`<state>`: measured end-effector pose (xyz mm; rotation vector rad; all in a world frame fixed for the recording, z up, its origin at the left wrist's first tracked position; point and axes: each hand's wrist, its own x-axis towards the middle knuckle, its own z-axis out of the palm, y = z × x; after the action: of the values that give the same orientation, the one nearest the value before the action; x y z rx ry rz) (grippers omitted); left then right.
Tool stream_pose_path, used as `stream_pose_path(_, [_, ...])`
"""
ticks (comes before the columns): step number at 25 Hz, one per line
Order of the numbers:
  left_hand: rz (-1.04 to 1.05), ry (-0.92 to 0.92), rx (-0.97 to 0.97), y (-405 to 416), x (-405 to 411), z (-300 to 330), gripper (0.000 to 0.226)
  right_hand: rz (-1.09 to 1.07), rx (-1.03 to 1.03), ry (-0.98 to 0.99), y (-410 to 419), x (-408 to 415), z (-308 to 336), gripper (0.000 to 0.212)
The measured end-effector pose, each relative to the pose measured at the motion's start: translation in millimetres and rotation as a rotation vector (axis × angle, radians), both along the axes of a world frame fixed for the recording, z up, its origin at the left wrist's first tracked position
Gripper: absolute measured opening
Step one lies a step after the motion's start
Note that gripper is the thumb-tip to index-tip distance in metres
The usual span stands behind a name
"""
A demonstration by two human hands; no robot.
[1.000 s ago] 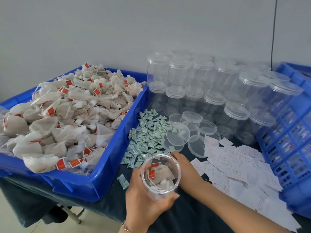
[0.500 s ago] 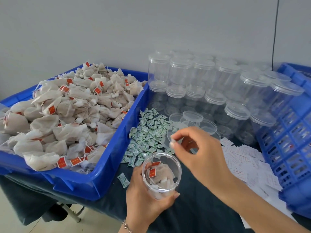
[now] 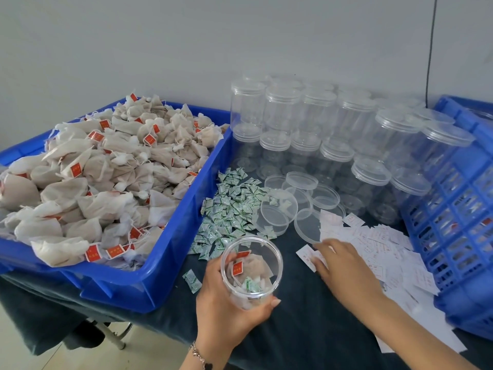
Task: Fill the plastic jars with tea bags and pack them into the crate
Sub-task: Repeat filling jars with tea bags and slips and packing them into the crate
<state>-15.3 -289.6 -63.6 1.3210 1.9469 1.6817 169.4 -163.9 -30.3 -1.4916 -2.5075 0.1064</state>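
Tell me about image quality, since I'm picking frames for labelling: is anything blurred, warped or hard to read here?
Head view: soft, even light, no hard shadows. Wide-angle warp leans the blue slatted plastic crate at the right edge. The stacked clear lidded plastic jars merge together against the pale wall. Print on the white paper slips is unreadable. The right hand looks slightly soft; the left hand and its open clear jar of tea bags are sharp.

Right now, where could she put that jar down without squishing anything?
Bare dark cloth lies between the left hand holding the jar and the right hand. Farther back it is crowded: green sachets, loose lids, paper slips.
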Motion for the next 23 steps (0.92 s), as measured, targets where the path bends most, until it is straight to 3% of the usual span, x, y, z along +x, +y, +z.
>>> stream_pose_path(2, [-0.008, 0.002, -0.024, 0.3, -0.1, 2.1, 0.100, 0.004, -0.029, -0.141, 0.1, 11.1, -17.5, 0.032])
stream_pose_path(5, [-0.026, -0.024, -0.037, -0.1, -0.2, 3.1, 0.100, 0.030, 0.011, -0.181, -3.2, 17.8, -22.6, 0.027])
stream_pose_path(9, [-0.030, -0.011, -0.046, -0.2, -0.1, 4.1, 0.101, 0.044, 0.164, -0.161, -10.2, 7.7, -23.8, 0.050])
stream_pose_path(14, [-0.007, 0.022, -0.043, -1.1, -0.2, 5.8, 0.104, -0.081, 0.039, -0.012, -5.3, 4.2, -25.4, 0.028])
stream_pose_path(19, [-0.001, 0.033, -0.043, -0.4, -0.1, 5.1, 0.104, -0.151, 0.006, 0.131, -5.9, 7.2, -19.6, 0.034])
stream_pose_path(23, [0.004, 0.023, -0.038, -0.8, 0.1, 5.2, 0.103, -0.167, -0.124, 0.411, -9.3, 9.1, -12.8, 0.027])
